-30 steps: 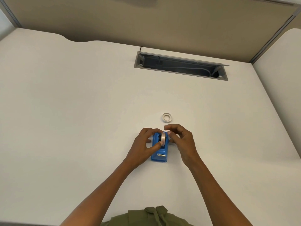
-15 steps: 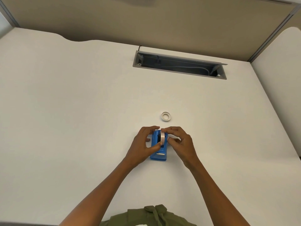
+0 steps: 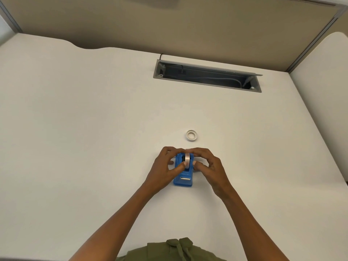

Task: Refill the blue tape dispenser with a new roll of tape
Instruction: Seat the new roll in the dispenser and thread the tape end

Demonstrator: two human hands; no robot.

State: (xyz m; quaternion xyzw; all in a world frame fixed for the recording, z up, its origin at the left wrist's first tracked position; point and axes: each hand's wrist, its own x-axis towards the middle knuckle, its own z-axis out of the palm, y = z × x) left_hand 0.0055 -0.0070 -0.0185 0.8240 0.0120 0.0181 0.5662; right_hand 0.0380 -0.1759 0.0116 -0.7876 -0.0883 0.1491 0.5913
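Gripping the dispenser (image 3: 183,174) from its left side on the desk (image 3: 75,129), the left hand (image 3: 165,169) curls round the body, thumb pressed to the roll (image 3: 187,160). Roll stands on edge in the cradle, directly between both hands. Right hand (image 3: 208,165) pinches its far side; spare ring (image 3: 191,135) lies beyond.

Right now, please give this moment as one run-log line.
left hand: grips blue dispenser | right hand: seats tape roll | empty core: on desk
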